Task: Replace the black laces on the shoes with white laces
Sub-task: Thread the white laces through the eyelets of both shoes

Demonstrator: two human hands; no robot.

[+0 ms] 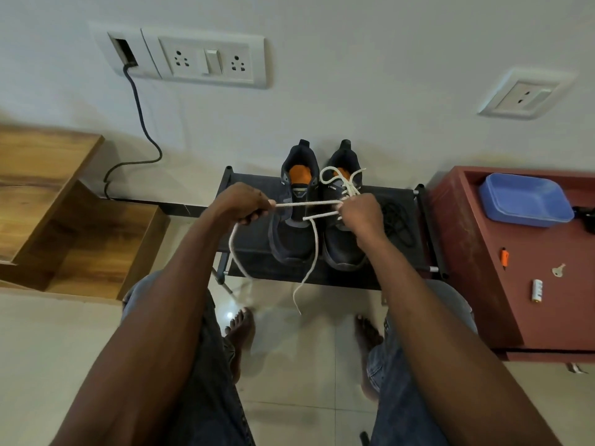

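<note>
Two dark shoes with orange insoles stand side by side on a low black rack [257,262]. The right shoe [343,249] carries a tied white lace [341,180]. The left shoe [294,236] has no lace through its eyelets. A second white lace [304,204] is stretched taut above the shoes. My left hand [246,204] grips one part of it, and a loose end hangs down from that hand. My right hand [359,212] pinches the other part, with a second loose end dangling over the rack's front. Removed black laces [397,220] lie in a heap on the rack's right side.
A red-brown cabinet [476,268] stands at the right with a blue tray [524,201], a key, a battery and an orange item on top. Wooden shelving [64,226] is at the left. A cable hangs from wall sockets. My bare feet rest on the tiled floor.
</note>
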